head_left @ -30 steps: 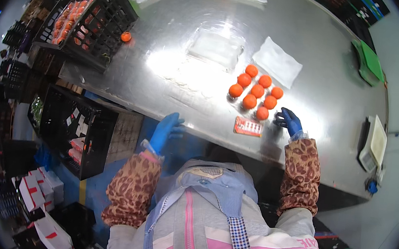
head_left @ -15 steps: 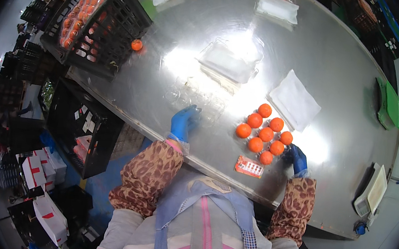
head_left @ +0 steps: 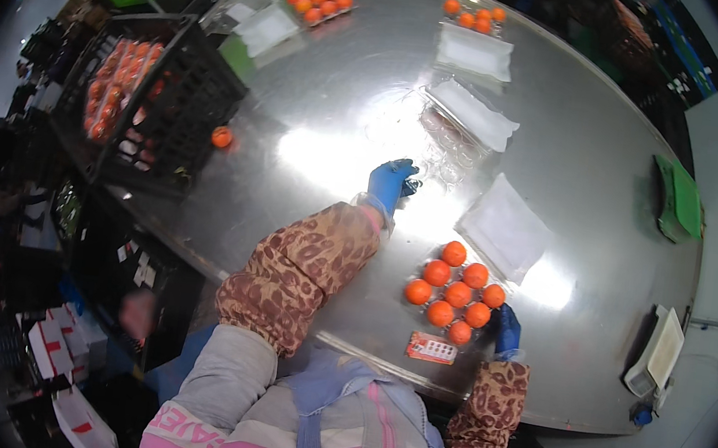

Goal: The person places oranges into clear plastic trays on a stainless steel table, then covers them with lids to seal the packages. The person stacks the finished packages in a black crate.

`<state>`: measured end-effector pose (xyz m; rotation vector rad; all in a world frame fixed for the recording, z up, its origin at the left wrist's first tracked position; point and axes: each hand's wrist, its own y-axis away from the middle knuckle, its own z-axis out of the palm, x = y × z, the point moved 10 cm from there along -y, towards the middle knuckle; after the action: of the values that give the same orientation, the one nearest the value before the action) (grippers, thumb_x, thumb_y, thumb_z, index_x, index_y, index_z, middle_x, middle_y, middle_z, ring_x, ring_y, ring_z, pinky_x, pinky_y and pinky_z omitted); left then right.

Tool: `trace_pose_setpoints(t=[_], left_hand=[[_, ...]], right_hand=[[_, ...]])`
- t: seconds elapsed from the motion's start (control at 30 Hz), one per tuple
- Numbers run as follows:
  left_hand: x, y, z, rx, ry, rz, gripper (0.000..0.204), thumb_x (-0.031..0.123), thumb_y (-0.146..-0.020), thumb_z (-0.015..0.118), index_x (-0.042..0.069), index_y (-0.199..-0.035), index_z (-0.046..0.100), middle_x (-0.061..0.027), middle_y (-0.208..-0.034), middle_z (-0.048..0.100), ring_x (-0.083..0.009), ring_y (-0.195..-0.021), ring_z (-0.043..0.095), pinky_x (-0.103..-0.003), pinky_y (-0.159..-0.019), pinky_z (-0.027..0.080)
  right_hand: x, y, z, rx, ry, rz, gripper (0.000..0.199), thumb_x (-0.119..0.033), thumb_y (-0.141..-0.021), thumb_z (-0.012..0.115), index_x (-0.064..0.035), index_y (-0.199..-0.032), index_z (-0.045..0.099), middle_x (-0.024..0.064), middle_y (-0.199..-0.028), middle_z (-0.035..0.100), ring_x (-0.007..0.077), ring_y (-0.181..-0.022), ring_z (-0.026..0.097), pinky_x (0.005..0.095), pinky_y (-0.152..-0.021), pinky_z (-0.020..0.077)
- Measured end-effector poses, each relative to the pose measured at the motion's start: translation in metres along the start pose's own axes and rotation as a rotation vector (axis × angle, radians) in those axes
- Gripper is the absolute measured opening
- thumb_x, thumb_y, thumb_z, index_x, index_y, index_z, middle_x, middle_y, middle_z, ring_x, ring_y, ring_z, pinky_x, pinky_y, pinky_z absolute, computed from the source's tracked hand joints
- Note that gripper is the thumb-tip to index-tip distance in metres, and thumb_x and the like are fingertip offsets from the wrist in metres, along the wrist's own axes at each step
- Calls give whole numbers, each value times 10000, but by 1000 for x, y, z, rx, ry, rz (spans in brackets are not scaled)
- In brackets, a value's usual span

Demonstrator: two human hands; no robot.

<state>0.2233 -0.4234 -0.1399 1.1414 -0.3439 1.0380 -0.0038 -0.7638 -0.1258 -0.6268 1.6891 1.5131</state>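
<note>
My left hand (head_left: 392, 182), in a blue glove, reaches over the steel table with its fingers bent and apart. Its fingertips are beside a clear plastic tray (head_left: 451, 157), whose outline glare partly washes out; whether they touch I cannot make out. A clear tray of several round orange fruits (head_left: 458, 295) lies near the front edge. At its right side my blue-gloved right hand (head_left: 508, 333) is closed on the rim, its fingertips partly hidden. Just in front of the fruit tray is a small red and white card (head_left: 432, 348).
White flat packs (head_left: 507, 228) lie beyond the fruit tray. More filled fruit trays (head_left: 319, 3) are at the far side. A black crate (head_left: 173, 105) with packed fruit stands on the left, a loose fruit (head_left: 222, 137) beside it. Green (head_left: 676, 200) and white (head_left: 656, 353) containers sit at the right edge.
My left hand has moved forward and to the right. The clear tray near it has shifted the same way. My right hand stays beside the fruit tray; the whole view has shifted slightly.
</note>
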Motion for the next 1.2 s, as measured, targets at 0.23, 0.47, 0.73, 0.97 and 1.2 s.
trace_pose_setpoints(t=[0.23, 0.47, 0.73, 0.97, 1.2], left_hand=[[-59, -90, 72, -210, 61, -23, 282, 176, -923, 513, 111, -1196, 540, -36, -1027, 640, -230, -832, 644, -381, -616, 513], [-111, -66, 101, -396, -682, 101, 529, 421, -843, 619, 35, -1199, 554, -182, -1101, 609, -296, -935, 597, -375, -831, 475], [-112, 92, 51, -548, -1021, 26, 380, 371, -905, 464, 76, -1052, 652, -140, -1084, 647, -301, -962, 622, -403, -873, 467], [-122, 113, 30, -285, -926, 76, 334, 320, -877, 517, 95, -1074, 665, -135, -1040, 668, -289, -957, 630, -393, -868, 478], [-65, 171, 14, -184, -793, 366, 262, 234, -860, 538, 103, -1039, 677, -127, -1001, 672, -292, -897, 636, -387, -820, 489]], right_hand=[[-4, 4, -8, 127, 4, -31, 309, -278, -955, 519, -7, -1054, 629, 16, -830, 600, 99, -693, 525, 257, -601, 429], [-12, -5, -12, 36, 332, -276, 202, -177, -941, 503, -11, -978, 613, 52, -817, 604, 149, -686, 574, 288, -597, 475], [-5, 9, -14, -34, 412, -326, 210, -179, -917, 519, -3, -1005, 591, 52, -843, 578, 163, -714, 569, 315, -635, 470], [-12, 26, -22, 44, 205, -188, 322, -261, -942, 524, 9, -1103, 594, 20, -754, 588, 87, -611, 502, 254, -559, 413], [-73, 76, 24, 34, 281, -429, 356, -257, -936, 515, 26, -1140, 583, 3, -699, 551, 79, -597, 473, 226, -557, 377]])
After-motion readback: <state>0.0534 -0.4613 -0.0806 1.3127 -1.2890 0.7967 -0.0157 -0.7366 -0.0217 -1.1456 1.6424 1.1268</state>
